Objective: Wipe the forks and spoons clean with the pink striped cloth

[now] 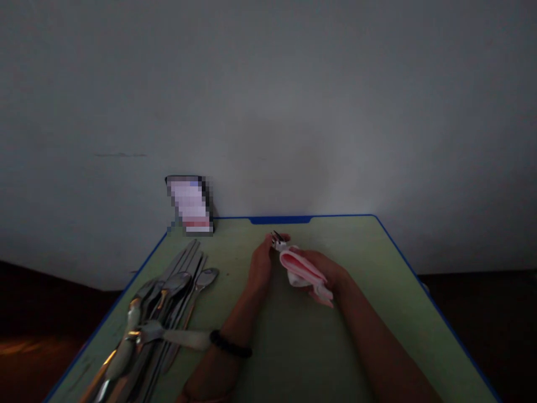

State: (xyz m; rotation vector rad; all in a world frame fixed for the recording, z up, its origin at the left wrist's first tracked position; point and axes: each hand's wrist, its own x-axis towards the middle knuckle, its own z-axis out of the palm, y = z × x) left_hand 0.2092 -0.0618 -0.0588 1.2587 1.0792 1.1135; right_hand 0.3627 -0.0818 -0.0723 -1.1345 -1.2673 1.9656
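Note:
Over the middle of the table, my left hand (260, 263) closes around a small metal fork (277, 242), whose tined end shows between the fingers. Most of the fork is hidden by my hands and the cloth. A folded pink and white cloth (301, 267) is gripped in my right hand (329, 270), right against the fork. To the left of my left forearm lies a heap of cutlery: several table knives (184, 263), spoons (207, 277) and forks. One fork with a pale handle (184, 338) lies crosswise on top, close to my bracelet.
A phone (191, 204) with a lit, blurred screen leans against the grey wall (268, 112) at the back left. The pale green tabletop (369, 246) has a blue edge, and its far side stands close to the wall. Dark floor shows on both sides.

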